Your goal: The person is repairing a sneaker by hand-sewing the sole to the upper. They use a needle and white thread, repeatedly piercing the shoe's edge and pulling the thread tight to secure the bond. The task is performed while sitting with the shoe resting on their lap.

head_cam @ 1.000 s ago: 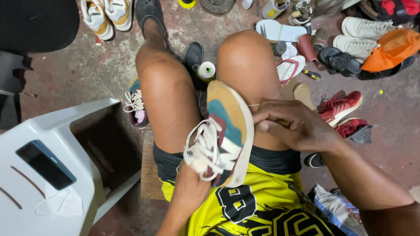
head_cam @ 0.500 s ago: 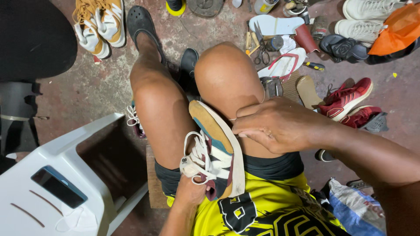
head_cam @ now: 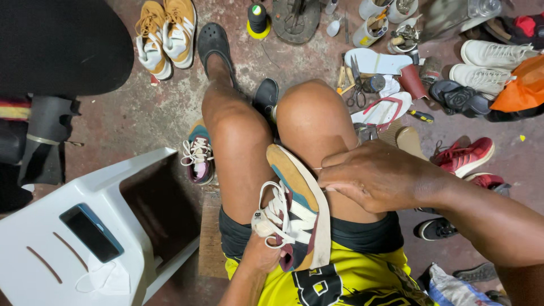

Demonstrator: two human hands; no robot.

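Here the left hand (head_cam: 258, 255) grips a laced suede sneaker (head_cam: 294, 209) while right hand (head_cam: 377, 177) fingers pinch its tan rubber sole

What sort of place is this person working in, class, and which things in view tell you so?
Probably a shoe repair workshop. The left hand holds a sneaker on the lap while the right hand works at its sole. Scissors, a thread spool and many loose shoes, such as the tan pair, lie on the floor.
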